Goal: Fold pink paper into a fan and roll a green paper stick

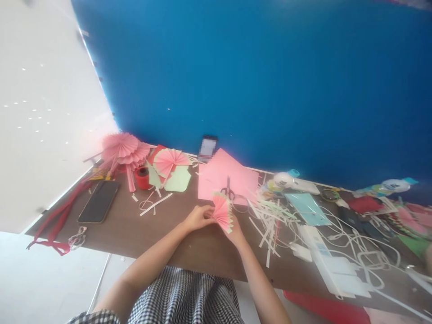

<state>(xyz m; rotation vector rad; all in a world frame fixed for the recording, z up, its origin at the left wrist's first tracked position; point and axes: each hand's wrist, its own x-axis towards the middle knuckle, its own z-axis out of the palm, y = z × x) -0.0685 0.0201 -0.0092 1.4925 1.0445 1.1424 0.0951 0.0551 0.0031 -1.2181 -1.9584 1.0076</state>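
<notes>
Between my hands, over the brown table, is a small pleated pink paper fan point(222, 210) with a pale green zigzag edge. My left hand point(200, 218) pinches the fan at its narrow end, thumb and fingers together. My right hand point(234, 228) is behind the fan and holds it from the right; its fingers are mostly covered by the paper. Just beyond the fan, dark-handled scissors point(228, 189) lie on pink paper sheets point(212, 177).
Pink pleated fans point(121, 146), a red tape roll point(143, 178) and a phone point(99, 201) lie left. To the right are paper strips point(270, 220), a blue packet point(308, 209), a power strip point(320, 258) and tangled white cables point(357, 243). A blue partition point(256, 81) rises behind.
</notes>
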